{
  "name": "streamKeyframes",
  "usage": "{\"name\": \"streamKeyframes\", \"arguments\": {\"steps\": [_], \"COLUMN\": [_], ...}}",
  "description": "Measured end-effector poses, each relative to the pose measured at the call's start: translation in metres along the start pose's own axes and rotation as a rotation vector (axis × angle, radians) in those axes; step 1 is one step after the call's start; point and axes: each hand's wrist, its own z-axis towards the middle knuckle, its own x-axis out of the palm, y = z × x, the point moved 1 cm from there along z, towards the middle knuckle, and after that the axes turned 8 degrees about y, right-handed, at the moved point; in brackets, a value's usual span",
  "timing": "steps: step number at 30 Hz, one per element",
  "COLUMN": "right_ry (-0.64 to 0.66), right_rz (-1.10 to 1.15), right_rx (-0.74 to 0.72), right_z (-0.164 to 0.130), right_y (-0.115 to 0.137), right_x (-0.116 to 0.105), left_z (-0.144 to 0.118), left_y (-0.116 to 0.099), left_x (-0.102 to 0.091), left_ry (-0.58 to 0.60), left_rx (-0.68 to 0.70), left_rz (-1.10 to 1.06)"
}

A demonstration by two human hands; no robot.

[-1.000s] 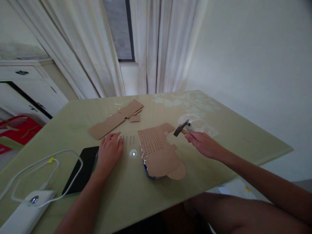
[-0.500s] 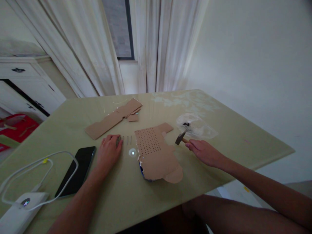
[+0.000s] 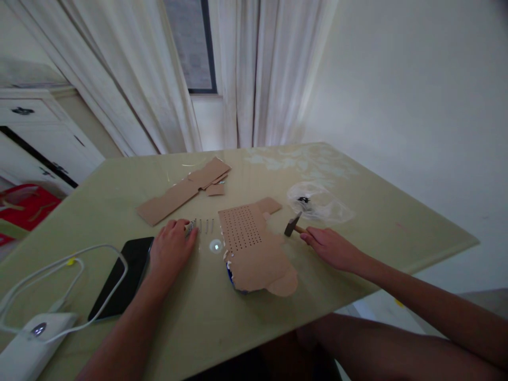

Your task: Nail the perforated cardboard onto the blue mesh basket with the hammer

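My left hand (image 3: 173, 245) rests on the table with its fingers and thumb curled round a small bunch of nails (image 3: 190, 228). Several single nails (image 3: 207, 226) lie in a row just right of my fingertips. In my right hand (image 3: 331, 247) is a small hammer (image 3: 292, 226), gripped by its wooden handle, its dark head just above or on the table; I cannot tell which. Between my hands lies a piece of brown cardboard (image 3: 257, 264) marked with rows of small dark dots. Something blue shows under its torn left edge.
A small clear disc (image 3: 216, 246) lies left of the cardboard. Behind are cardboard strips (image 3: 174, 196) and a clear plastic bag (image 3: 325, 206) with small black things. At left lie a phone (image 3: 123, 278), a white cable (image 3: 95, 247) and a white power strip or bank (image 3: 37, 344).
My left fingers have shifted slightly around the bunch of nails, and more of the bunch shows. My right hand and the hammer stay nearly still. The view has tilted a little.
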Motion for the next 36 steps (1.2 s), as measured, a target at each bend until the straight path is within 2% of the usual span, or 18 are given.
{"name": "streamKeyframes", "arguments": {"steps": [15,25,36], "right_ry": [0.03,0.06,0.036], "right_rz": [-0.109,-0.142,-0.161], "right_rx": [0.085,0.096,0.076], "right_z": [0.006,0.015,0.02], "right_y": [0.009,0.007,0.008], "right_x": [-0.006,-0.005,-0.003], "left_z": [0.003,0.005,0.004], "left_y": [0.001,-0.004,-0.004], "left_x": [-0.006,-0.013,-0.012], "left_ry": [0.067,0.133,0.128], "left_rx": [-0.067,-0.116,-0.135], "left_rz": [-0.107,-0.039,-0.024]}}
